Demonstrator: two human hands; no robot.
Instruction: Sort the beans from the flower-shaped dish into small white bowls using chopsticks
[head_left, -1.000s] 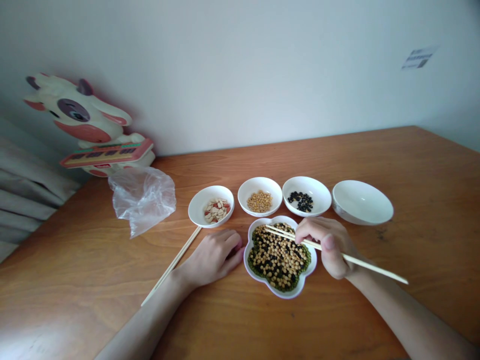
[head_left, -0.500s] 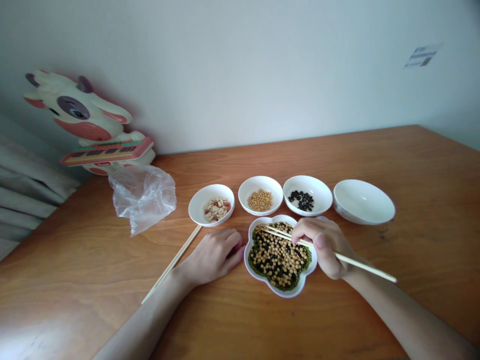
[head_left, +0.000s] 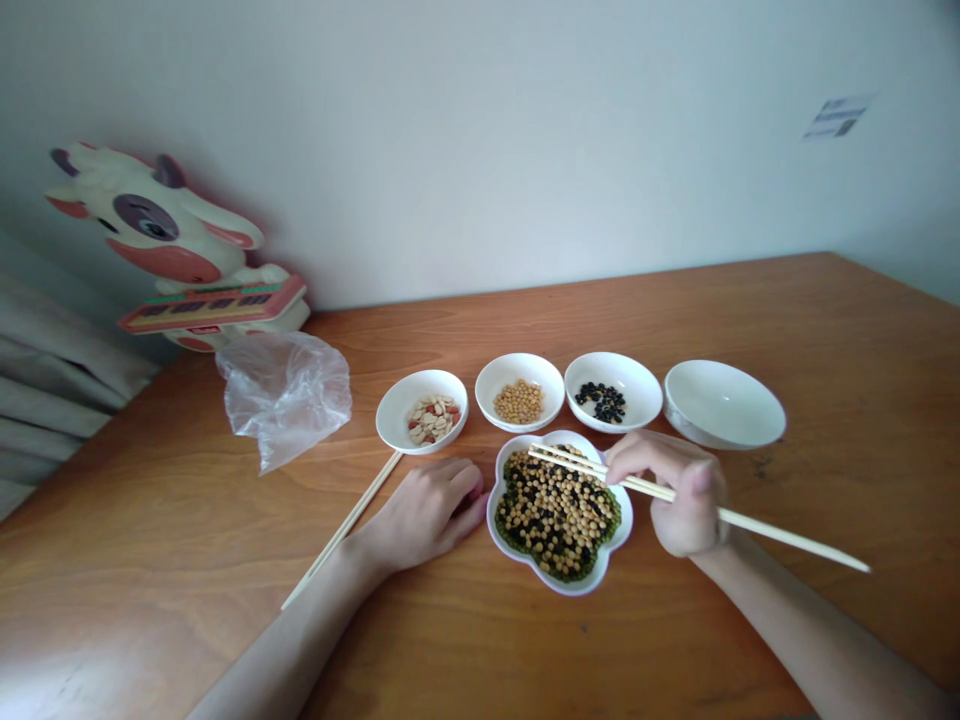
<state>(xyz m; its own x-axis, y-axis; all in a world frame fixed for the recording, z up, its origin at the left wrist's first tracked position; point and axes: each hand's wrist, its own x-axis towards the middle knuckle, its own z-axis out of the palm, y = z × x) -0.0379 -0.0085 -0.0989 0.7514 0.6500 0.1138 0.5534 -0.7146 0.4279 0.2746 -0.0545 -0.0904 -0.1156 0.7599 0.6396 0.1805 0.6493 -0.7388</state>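
My right hand [head_left: 679, 492] grips a pair of light wooden chopsticks [head_left: 634, 483]. Their tips are at the back left part of a white flower-shaped dish [head_left: 559, 586]; whether they pinch a bean I cannot tell. Mixed yellow soybeans [head_left: 581, 510], black beans [head_left: 523, 520] and small green beans [head_left: 611, 518] fill the dish. My left hand [head_left: 429, 508] lies loosely curled on the table, thumb apart from the forefinger, its tips at the dish's left rim. Behind the dish, one bowl [head_left: 520, 362] holds soybeans and another bowl [head_left: 646, 385] holds black beans.
To the left, a bowl [head_left: 390, 405] contains pale and reddish seeds. A fourth white bowl [head_left: 724, 400] stands at the right. A second pair of chopsticks [head_left: 341, 530] lies beside my left forearm. A clear plastic bag [head_left: 289, 395] and a cow-shaped toy keyboard [head_left: 210, 255] are farther left.
My right hand has shifted a little to the right, and more of the chopsticks sticks out behind it. Their tips stay over the same part of the dish. My left hand is still.
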